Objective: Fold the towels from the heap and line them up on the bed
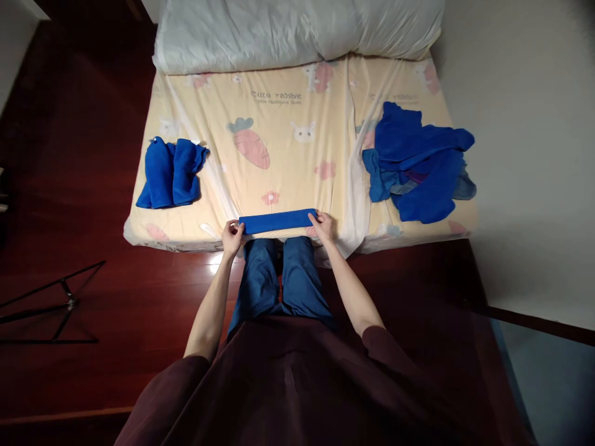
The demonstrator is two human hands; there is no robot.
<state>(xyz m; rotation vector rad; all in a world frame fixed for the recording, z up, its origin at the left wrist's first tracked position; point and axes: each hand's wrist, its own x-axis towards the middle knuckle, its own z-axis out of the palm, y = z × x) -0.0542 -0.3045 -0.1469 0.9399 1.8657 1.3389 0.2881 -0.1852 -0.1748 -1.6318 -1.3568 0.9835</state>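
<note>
Folded blue towel [277, 221] lies on the bed edge [186, 238], its ends pinched by both hands' closed fingers [236, 228].

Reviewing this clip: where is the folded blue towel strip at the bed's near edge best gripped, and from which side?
At its two short ends, coming in from the near edge. The folded blue towel lies as a long narrow strip across the bed, and the left hand and right hand already pinch those ends, probably keeping the folds together.
</note>
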